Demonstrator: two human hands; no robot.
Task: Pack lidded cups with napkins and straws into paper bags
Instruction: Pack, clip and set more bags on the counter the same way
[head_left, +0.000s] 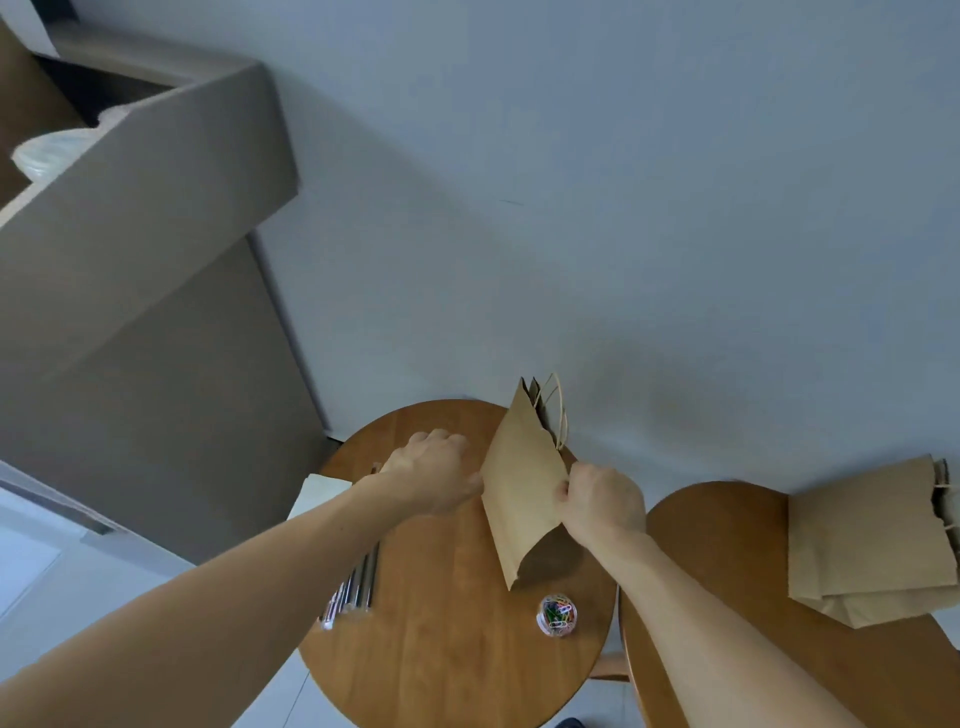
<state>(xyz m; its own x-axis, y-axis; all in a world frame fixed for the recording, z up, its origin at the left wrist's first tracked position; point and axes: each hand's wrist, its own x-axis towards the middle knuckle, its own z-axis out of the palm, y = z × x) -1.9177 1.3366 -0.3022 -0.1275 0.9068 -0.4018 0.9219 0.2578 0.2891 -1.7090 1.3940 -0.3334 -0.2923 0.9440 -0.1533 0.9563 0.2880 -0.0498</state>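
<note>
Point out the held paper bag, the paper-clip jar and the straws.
held paper bag (522, 488): head view, flat front face.
paper-clip jar (557, 615): head view, clear top.
straws (356, 584): head view, mid bundle.

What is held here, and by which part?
A flat paper bag: right hand pinches its right edge; left hand meets the left edge, grip hidden.

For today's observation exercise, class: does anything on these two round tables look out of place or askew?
Yes. The stack of flat bags overhangs the right table's far edge, and the napkins jut past the left table's rim; both could slide off.
</note>
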